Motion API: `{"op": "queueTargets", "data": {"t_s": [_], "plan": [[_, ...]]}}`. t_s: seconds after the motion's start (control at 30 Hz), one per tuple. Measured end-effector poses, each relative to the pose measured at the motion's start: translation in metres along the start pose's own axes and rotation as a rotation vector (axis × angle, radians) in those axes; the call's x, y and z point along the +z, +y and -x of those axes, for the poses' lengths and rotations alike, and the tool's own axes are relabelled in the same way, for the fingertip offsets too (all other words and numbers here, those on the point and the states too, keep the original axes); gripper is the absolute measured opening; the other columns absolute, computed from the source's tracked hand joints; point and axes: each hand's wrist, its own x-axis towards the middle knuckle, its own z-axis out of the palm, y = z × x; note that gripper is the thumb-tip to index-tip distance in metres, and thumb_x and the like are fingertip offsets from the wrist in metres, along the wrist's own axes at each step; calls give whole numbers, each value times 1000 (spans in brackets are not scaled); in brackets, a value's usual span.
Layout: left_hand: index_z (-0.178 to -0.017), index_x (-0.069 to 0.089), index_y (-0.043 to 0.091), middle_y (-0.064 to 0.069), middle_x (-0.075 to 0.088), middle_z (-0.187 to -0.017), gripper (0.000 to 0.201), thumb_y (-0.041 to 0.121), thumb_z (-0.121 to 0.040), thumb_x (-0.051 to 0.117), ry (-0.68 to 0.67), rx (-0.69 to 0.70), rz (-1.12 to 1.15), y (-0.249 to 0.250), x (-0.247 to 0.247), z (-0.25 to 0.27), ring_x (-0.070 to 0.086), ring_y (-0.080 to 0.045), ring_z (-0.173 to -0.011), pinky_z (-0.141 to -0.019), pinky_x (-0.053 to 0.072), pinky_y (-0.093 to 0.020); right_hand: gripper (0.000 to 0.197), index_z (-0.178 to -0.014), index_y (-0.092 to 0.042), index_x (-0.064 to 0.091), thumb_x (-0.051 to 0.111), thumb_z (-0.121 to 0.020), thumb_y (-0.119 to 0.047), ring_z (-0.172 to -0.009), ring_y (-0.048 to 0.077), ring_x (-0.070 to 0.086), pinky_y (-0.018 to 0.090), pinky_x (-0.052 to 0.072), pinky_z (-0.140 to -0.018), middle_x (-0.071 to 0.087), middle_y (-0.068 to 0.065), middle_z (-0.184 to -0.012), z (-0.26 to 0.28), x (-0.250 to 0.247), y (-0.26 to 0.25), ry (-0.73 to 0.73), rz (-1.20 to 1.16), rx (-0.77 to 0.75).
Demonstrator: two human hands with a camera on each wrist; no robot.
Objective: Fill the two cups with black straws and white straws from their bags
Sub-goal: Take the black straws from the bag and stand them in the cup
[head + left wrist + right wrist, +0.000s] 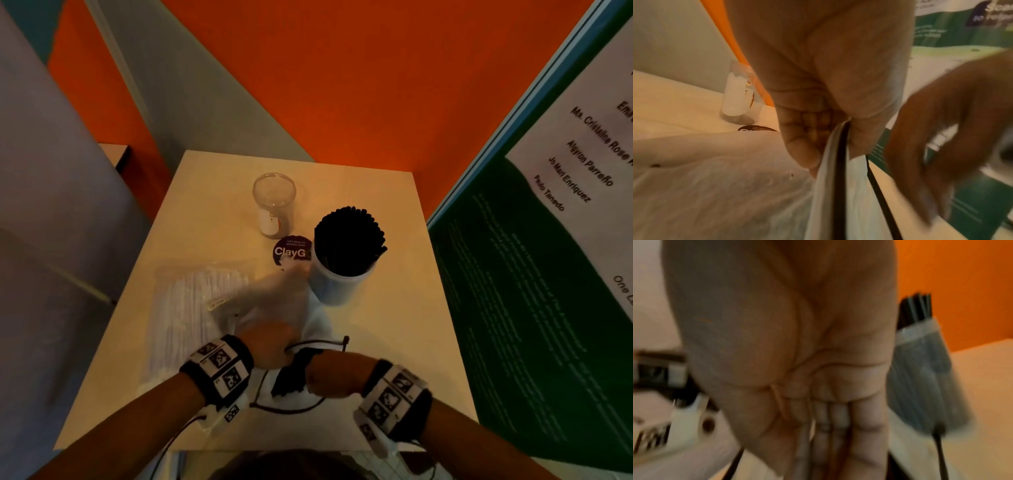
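Note:
Near the table's front edge my left hand (pixel 270 346) grips the mouth of a crumpled clear bag (pixel 274 301), whose edge is pinched in its curled fingers (pixel 809 133). A small bundle of black straws (pixel 291 373) lies at the bag's mouth. My right hand (pixel 322 377) is at their end and seems to pinch them, though the right wrist view is blurred. A white cup (pixel 346 270) packed with black straws stands just beyond. The clear cup (pixel 274 205) behind it is empty. A bag of white straws (pixel 191 308) lies flat on the left.
A round dark sticker (pixel 292 251) lies between the two cups. A black cable (pixel 291 407) loops over the table (pixel 394 342) by my wrists. A green poster board (pixel 531 308) stands along the right edge and an orange wall is behind.

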Motion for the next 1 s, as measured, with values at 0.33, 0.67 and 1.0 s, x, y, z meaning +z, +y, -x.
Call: {"op": "queueTargets", "data": {"t_s": [0.33, 0.67, 1.0], "plan": [[-104, 63, 5, -11, 64, -104, 20, 17, -90, 55, 205, 127, 297, 0, -4, 28, 59, -26, -92, -83, 48, -39, 32, -125, -5, 55, 43, -99, -20, -110, 30, 57, 42, 47, -98, 59, 15, -123, -98, 39, -7, 281, -117, 512], [-106, 64, 11, -6, 62, -102, 19, 17, -89, 56, 250, 194, 329, -7, 3, 40, 57, -19, -91, -85, 47, -41, 66, -139, -1, 35, 56, -92, -43, -119, 34, 50, 50, 47, -96, 46, 18, -135, -111, 52, -16, 140, 158, 604], [-111, 63, 7, -8, 63, -109, 23, 16, -90, 58, 235, 217, 293, -7, 3, 33, 58, -23, -97, -85, 46, -33, 11, -89, -14, 59, 51, -97, -17, -68, 18, 46, 18, 46, -71, 43, 1, -69, -65, 29, -22, 215, -253, 459]]}}
